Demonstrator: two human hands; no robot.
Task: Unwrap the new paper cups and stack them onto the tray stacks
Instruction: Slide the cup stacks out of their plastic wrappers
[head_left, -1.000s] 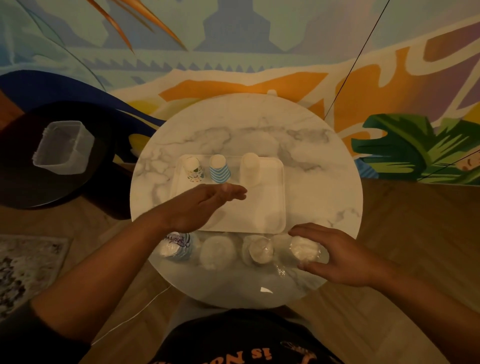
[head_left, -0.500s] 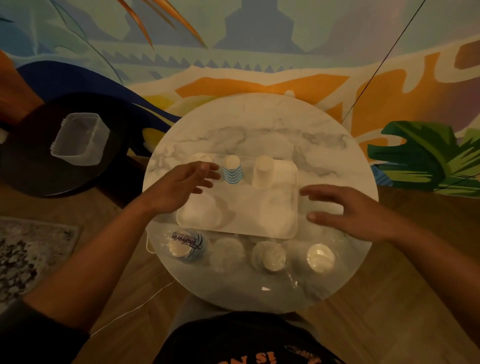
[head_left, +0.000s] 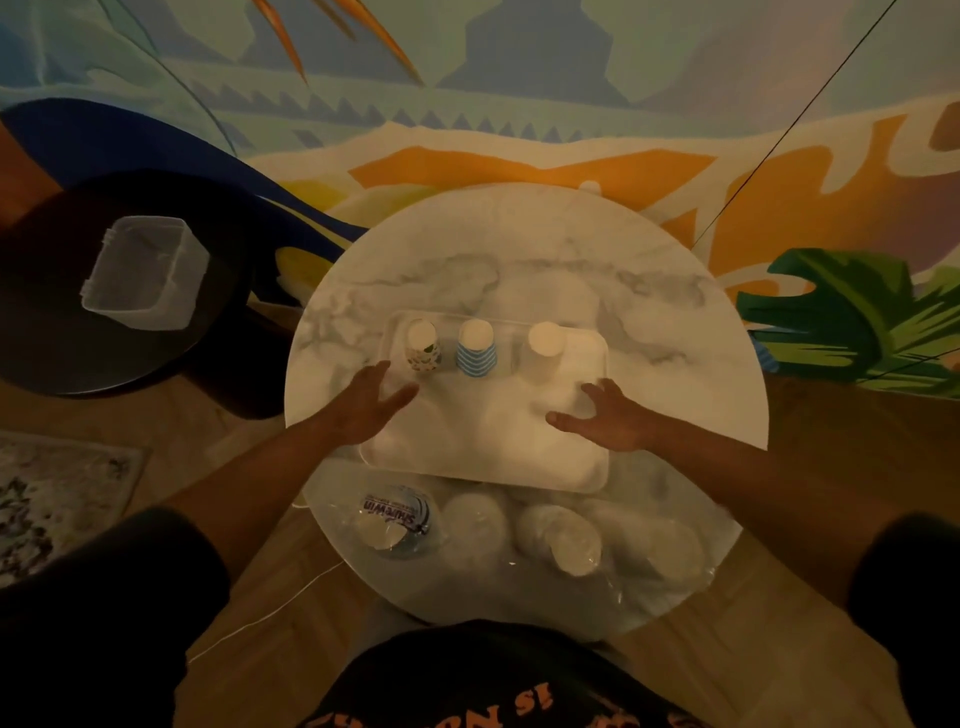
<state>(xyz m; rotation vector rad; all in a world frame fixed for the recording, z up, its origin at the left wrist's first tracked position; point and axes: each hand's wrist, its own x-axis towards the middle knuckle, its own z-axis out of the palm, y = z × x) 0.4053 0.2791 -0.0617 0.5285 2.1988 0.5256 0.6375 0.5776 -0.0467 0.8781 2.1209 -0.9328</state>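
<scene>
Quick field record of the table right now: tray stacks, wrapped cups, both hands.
surface: round marble table
tray: white, at the table's middle
tray stacks: patterned cups, blue striped cups, plain white cups, upside down along the far edge
wrapped cups: four sleeves in plastic, near edge, unopened
left hand: open over the tray, empty
right hand: open over the tray, empty

Before me a round marble tabletop (head_left: 519, 244) stands against a painted wall mural (head_left: 519, 104) of orange, blue and pale green shapes, with a big green leaf (head_left: 841, 317) at the right. To my left a dark round side table (head_left: 62, 332) carries a clear plastic tub (head_left: 145, 273). The light is dim and warm over a wooden floor (head_left: 831, 467), and a patterned rug (head_left: 47, 499) lies at the far left
</scene>
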